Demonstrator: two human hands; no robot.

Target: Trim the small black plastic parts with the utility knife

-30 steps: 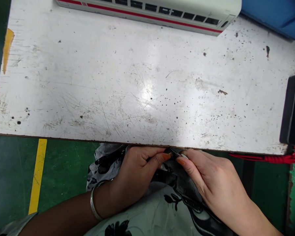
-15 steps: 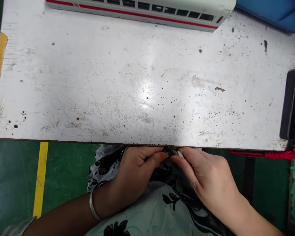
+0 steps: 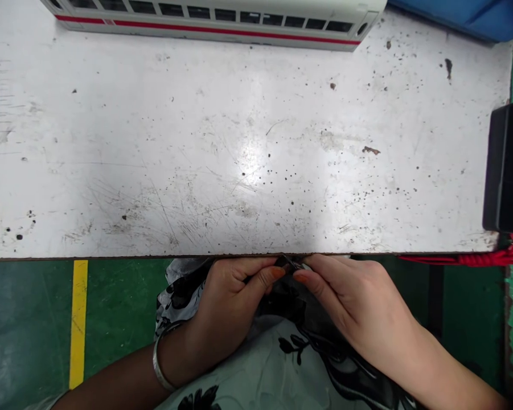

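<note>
Just below the table's front edge, my left hand [image 3: 233,299] is closed in a pinch, thumb against the bent fingers. What it pinches is hidden or too small to name. Close beside it, my right hand [image 3: 356,302] is closed with thumb and forefinger on a small pointed metal tool [image 3: 296,264], dark with a silvery glint. The tool's tip points toward the left fingertips, and its kind cannot be made out. Both hands are over my lap, above black-and-white patterned clothing [image 3: 299,347].
A scuffed white table [image 3: 205,142] stretches ahead. At its back lies a white model train car [image 3: 222,28] with a red stripe, beside a blue bin [image 3: 465,17]. A black box-like object [image 3: 508,168] and a red cord [image 3: 487,259] are at the right edge.
The table and train car have shifted left in view and turned slightly as the head moved. Both hands stay close together at the table edge, their grips much the same.
</note>
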